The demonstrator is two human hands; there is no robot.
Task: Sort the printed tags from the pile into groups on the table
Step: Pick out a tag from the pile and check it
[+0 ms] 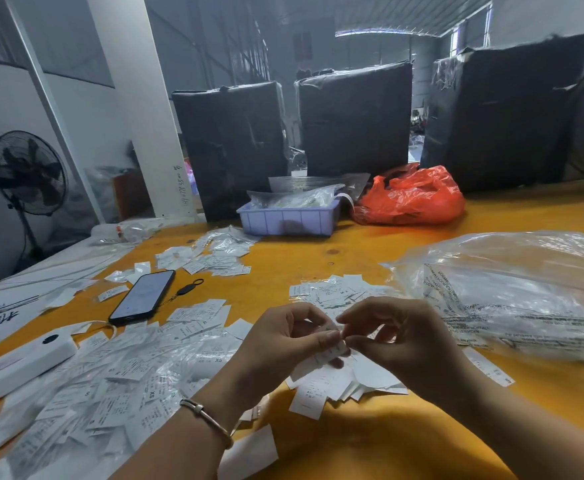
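Over the near middle of the orange table (352,258), my left hand (283,344) and my right hand (401,337) meet and both pinch a small bunch of white printed tags (332,351). Just below the hands lies a fanned heap of tags (339,382). A big loose pile of tags (110,375), mixed with clear plastic, spreads across the near left. Beyond the hands lies a smaller group of tags (335,291), and another group (211,252) lies further back left.
A black phone (143,296) and a white device (17,362) lie on the left. Large clear plastic bags (512,289) fill the right side. At the back stand a lilac tray (288,218), a red plastic bag (411,197) and black wrapped bundles (356,119).
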